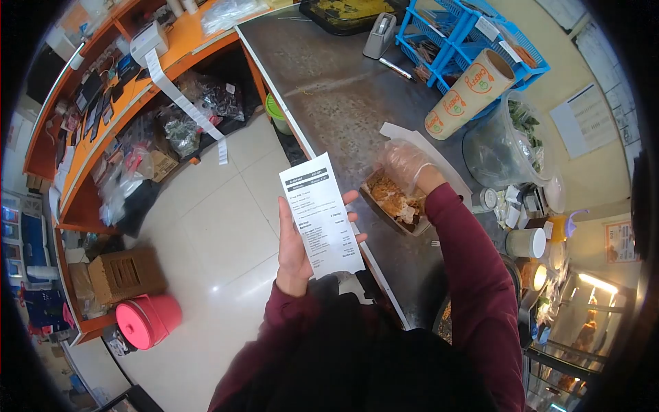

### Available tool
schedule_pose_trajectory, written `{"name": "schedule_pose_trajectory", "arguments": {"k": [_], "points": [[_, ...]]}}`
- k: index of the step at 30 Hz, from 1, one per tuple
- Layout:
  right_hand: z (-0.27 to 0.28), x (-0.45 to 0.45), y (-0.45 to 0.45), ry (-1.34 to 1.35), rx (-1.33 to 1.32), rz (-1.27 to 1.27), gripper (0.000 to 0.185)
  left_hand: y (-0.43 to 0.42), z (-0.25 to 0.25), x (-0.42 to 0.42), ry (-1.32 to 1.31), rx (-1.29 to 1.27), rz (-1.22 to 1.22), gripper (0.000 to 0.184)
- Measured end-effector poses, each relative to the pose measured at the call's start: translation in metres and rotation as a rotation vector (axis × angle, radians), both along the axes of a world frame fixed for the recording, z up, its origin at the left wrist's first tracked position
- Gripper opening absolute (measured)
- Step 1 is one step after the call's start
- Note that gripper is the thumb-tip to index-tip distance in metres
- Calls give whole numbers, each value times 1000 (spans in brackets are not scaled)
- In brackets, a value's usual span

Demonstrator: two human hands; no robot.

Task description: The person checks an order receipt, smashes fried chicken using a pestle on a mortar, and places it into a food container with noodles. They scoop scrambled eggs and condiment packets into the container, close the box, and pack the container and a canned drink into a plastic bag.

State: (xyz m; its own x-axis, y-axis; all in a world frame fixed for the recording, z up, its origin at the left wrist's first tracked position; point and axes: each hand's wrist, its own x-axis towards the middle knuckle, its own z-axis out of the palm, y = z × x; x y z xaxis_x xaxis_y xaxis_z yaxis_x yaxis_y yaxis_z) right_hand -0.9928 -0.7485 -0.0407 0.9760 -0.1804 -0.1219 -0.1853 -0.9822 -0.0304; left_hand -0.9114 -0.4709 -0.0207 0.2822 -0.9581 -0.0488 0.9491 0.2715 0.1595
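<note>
A: A dark, worn tabletop runs along the wall, pale tiled floor beside it. Where's the work?

B: At the open cardboard box near the tabletop's edge, lid folded back. Browned, crumbly food with paler patches lies inside.

A: And the hands?

B: The left hand grips a printed receipt between thumb and fingers, just off the edge. The right hand, in a clear plastic glove, is at the box's far side — whether it grasps anything, I cannot tell.

A: Which step, then?

B: I'd judge it handling the boxed food with the slip in view. A next move calls for the gloved hand clearing the lid without tipping the box.

A: Other containers?

B: Beyond the lid, a clear tub holds green leaves; nearby stands a white-lidded jar, contents unclear. Farther off, small items fill a blue rack, and a black tray holds yellowish food. The pink bucket on the floor is lidded — its inside is hidden.
</note>
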Motion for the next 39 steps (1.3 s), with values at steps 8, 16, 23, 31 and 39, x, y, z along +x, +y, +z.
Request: {"name": "schedule_pose_trajectory", "arguments": {"k": [8,16,23,31,39], "points": [[-15,-30,-4,-68,-79,-24,17,-7,4,-2,0,-52,-40,86],[-17,-55,1,-149,261,-261,23,-11,6,-3,1,-51,-57,84],[-14,-83,18,-313,450,-375,38,-14,2,1,-7,-68,-70,82],[-34,-79,72,-409,202,-450,43,-26,11,-9,41,-134,-156,85],[26,-129,101,-557,313,-596,54,-37,26,-27,-10,-161,-253,88]]}}
